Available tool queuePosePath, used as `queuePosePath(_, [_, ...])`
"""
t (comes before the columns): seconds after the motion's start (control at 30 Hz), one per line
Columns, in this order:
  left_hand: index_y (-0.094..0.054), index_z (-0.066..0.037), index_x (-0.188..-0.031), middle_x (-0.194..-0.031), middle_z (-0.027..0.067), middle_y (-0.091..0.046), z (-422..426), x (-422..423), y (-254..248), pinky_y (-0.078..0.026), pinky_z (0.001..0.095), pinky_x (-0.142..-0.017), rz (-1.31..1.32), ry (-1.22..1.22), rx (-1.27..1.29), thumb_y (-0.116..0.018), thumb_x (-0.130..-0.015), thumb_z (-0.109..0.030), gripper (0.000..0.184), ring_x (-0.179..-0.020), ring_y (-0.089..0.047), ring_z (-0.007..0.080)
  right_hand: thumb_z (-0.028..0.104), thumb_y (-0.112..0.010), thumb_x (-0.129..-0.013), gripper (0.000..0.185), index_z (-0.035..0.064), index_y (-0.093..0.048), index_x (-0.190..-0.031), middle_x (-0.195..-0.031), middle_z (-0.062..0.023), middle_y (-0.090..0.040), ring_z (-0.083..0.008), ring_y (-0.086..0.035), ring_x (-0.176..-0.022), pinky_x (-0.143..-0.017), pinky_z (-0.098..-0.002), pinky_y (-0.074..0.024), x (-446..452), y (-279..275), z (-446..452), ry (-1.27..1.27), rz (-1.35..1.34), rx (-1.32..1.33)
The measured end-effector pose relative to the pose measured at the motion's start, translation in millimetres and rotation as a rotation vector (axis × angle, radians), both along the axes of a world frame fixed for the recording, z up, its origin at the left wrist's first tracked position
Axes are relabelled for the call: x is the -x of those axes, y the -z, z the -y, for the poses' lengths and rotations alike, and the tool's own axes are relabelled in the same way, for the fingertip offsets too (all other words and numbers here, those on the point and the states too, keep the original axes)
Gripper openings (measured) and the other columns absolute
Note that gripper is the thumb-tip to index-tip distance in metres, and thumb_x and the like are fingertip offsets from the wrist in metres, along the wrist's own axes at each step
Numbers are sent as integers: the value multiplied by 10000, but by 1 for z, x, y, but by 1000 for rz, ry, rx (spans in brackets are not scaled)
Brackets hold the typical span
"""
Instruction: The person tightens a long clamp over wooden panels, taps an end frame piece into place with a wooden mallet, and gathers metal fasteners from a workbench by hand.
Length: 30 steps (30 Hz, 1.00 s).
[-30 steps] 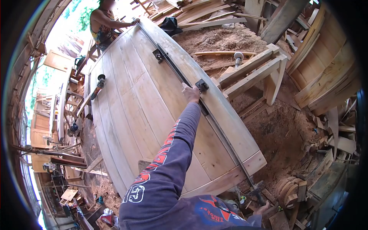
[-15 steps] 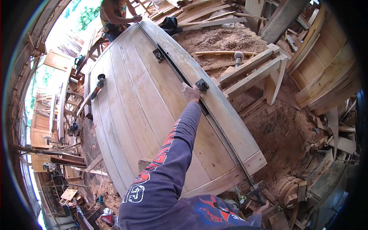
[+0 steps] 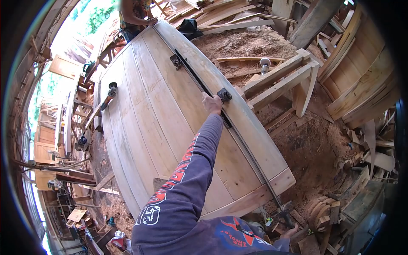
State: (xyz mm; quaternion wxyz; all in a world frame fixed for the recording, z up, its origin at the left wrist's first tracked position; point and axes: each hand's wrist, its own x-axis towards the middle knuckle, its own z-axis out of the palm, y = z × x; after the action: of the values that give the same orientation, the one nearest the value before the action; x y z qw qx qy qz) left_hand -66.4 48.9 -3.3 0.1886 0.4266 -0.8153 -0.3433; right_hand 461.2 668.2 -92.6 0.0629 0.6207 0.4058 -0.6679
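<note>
A large panel of joined planks [image 3: 170,110], slightly bowed, lies in front of me. Along its right part runs a long dark bar clamp [image 3: 246,151], from the far edge to past the near right corner. My left hand [image 3: 211,103] is closed around the bar near mid-panel, beside a black clamp jaw [image 3: 224,95]. Another dark metal fitting [image 3: 175,61] sits farther up. Down at the near end, my right hand [image 3: 291,232] is at the clamp's screw handle [image 3: 287,219], fingers seemingly curled at it; it is small and partly hidden by my body.
A power tool [image 3: 109,96] lies on the panel's left edge. At the far end stands another person [image 3: 135,19], a hand by the bar. A wooden trestle [image 3: 280,80] is to the right, with sawdust [image 3: 306,148] and offcuts around. Curved wooden panels [image 3: 361,72] lean at far right.
The other person has shifted slightly to the right at the far end. My right hand has moved a little at the clamp's screw handle. My left hand stays on the bar.
</note>
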Motion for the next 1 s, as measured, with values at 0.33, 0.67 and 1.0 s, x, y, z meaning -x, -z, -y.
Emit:
queuePosePath(0.33, [-386, 128, -1417, -1384, 340, -496, -2, -2, -4, -380, 437, -1118, 6, 2, -5, -583, -818, -173, 698, -1275, -509, 448, 617, -491, -851, 590, 107, -641, -1106, -1046, -92, -688, -259, -625, -973, -777, -403, -473, 6, -9, 8, 51, 23, -34])
queuePosePath(0.67, [-378, 124, -1427, -1410, 335, -476, -1, -1, -4, -357, 432, -1137, 1, 2, -21, -589, -835, -192, 703, -1299, -486, 454, 571, -525, -866, 515, 99, -601, -1058, -910, -104, -654, -267, -619, -731, -523, -389, -487, 19, -24, 21, 147, 7, -67])
queuePosePath(1.0, [-374, 112, -1436, -1408, 329, -481, 0, 0, -1, -358, 428, -1131, 30, -17, 0, -600, -835, -198, 713, -1298, -485, 439, 580, -535, -867, 511, 101, -615, -1026, -881, -66, -669, -235, -622, -759, -560, -382, -488, 20, -27, 21, 147, 13, -84])
